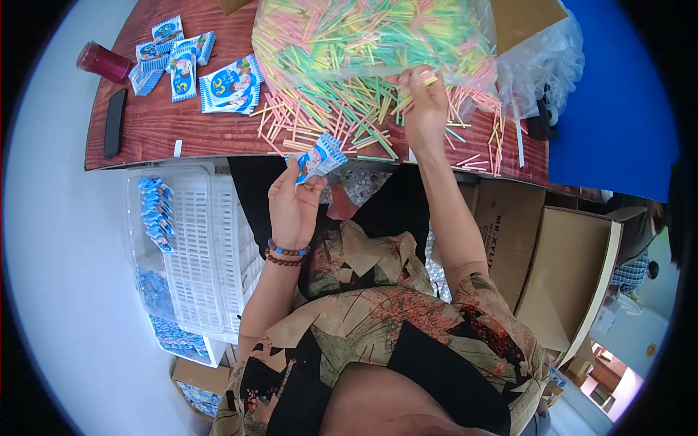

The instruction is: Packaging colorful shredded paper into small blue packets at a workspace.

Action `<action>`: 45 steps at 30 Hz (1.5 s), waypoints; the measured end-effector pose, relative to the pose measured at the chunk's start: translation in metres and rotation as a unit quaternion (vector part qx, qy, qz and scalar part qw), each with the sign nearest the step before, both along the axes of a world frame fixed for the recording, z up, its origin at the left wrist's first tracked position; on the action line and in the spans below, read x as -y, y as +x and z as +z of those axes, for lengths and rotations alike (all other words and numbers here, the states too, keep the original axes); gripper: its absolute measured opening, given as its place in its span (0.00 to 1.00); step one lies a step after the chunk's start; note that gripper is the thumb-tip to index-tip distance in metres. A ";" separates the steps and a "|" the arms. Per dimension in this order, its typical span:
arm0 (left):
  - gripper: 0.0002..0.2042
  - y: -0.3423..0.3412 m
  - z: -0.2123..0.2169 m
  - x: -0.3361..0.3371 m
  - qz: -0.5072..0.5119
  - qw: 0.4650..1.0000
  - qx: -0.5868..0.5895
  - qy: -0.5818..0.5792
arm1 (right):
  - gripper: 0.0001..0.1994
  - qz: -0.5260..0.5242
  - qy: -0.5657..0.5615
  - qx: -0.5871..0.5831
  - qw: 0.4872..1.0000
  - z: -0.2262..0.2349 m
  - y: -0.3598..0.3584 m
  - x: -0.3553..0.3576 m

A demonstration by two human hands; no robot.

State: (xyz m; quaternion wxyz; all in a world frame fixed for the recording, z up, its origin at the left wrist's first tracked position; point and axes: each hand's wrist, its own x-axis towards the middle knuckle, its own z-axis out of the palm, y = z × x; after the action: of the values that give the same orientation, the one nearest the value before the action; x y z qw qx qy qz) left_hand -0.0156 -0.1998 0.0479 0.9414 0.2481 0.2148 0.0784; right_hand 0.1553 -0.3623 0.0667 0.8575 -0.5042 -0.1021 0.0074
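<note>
My left hand (294, 207) pinches a small blue-and-white packet (320, 158) just off the table's near edge. My right hand (425, 109) is at the pile of thin pastel sticks (342, 109), its fingers closed around a few of them. Pink, yellow and green sticks spill from a large clear plastic bag (378, 43) onto the table. Left of the pile lie more packets of the same kind, including a larger flat packet (231, 86) and a small upright one (183, 74).
On the red-brown wooden table (211, 134) are a dark phone-like object (115, 123) and a reddish cup (105, 63). White plastic baskets (195, 240) holding blue packets stand below left. Cardboard boxes (560, 269) stand below right. Clear plastic wrap (545, 62) hangs at the right.
</note>
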 end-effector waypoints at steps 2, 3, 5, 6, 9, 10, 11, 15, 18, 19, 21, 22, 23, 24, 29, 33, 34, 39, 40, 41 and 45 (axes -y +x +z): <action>0.11 0.011 0.008 0.004 -0.012 0.999 0.038 -0.029 | 0.04 0.024 0.090 -0.016 0.996 0.016 0.002 -0.004; 0.11 0.017 0.009 0.007 -0.013 0.999 0.042 -0.029 | 0.04 0.049 0.180 -0.035 0.982 0.023 0.001 -0.007; 0.11 0.031 0.014 0.014 -0.003 0.999 0.025 -0.027 | 0.05 0.059 0.191 -0.017 0.980 0.037 -0.007 -0.015; 0.11 0.035 0.020 0.017 0.014 1.000 0.018 -0.022 | 0.05 0.060 0.210 -0.012 0.976 0.046 -0.012 -0.022; 0.11 0.047 0.020 0.022 0.017 0.999 0.051 -0.004 | 0.06 0.050 0.226 0.013 0.973 0.065 -0.023 -0.034; 0.11 0.050 0.020 0.022 0.025 0.999 0.027 -0.013 | 0.06 0.049 0.215 0.056 0.974 0.067 -0.024 -0.037; 0.11 0.050 0.020 0.022 0.026 0.999 0.027 -0.011 | 0.06 0.048 0.203 0.098 0.973 0.067 -0.025 -0.040; 0.11 0.053 0.024 0.020 0.029 0.999 0.037 -0.017 | 0.05 0.052 0.164 0.138 0.975 0.067 -0.027 -0.046; 0.11 0.053 0.023 0.016 0.023 0.999 0.036 -0.024 | 0.04 0.049 0.174 0.152 0.972 0.068 -0.023 -0.046; 0.11 0.053 0.023 0.015 0.019 0.999 0.038 -0.026 | 0.04 0.043 0.163 0.170 0.971 0.070 -0.019 -0.044; 0.11 0.052 0.022 0.014 0.016 0.999 0.047 -0.021 | 0.04 0.037 0.151 0.188 0.970 0.071 -0.018 -0.044; 0.11 0.052 0.022 0.013 0.015 0.998 0.056 -0.016 | 0.04 0.039 0.129 0.184 0.974 0.069 -0.020 -0.047; 0.11 0.052 0.023 0.013 0.016 0.998 0.056 -0.015 | 0.04 0.041 0.107 0.181 0.977 0.069 -0.023 -0.051; 0.11 0.052 0.025 0.014 0.016 0.998 0.056 -0.005 | 0.04 0.042 0.108 0.181 0.977 0.069 -0.026 -0.053; 0.12 0.053 0.028 0.022 0.031 0.997 0.073 0.018 | 0.05 -0.007 0.060 0.160 0.985 0.068 -0.041 -0.064; 0.12 0.051 0.025 0.027 0.047 0.996 0.079 0.003 | 0.06 -0.050 0.013 0.195 0.979 0.061 -0.045 -0.071; 0.12 0.052 0.025 0.028 0.054 0.996 0.071 -0.002 | 0.06 -0.050 0.011 0.189 0.981 0.059 -0.045 -0.072; 0.12 0.054 0.027 0.032 0.071 0.994 0.085 -0.011 | 0.05 -0.062 -0.008 0.202 0.977 0.051 -0.053 -0.074; 0.12 0.055 0.026 0.032 0.080 0.993 0.088 -0.014 | 0.05 -0.050 0.016 0.180 0.982 0.049 -0.054 -0.076; 0.12 0.056 0.023 0.031 0.081 0.993 0.089 -0.014 | 0.05 -0.037 0.040 0.158 0.986 0.048 -0.055 -0.077; 0.13 0.065 0.018 0.028 0.085 0.989 0.122 -0.006 | 0.08 -0.016 -0.002 0.131 0.991 0.052 -0.053 -0.079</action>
State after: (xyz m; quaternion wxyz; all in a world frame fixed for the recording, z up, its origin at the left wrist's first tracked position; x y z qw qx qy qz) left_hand 0.0495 -0.2282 0.0662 0.9520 0.2120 0.1194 0.1859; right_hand 0.1019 -0.2836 0.1191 0.8360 -0.5038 -0.2054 -0.0723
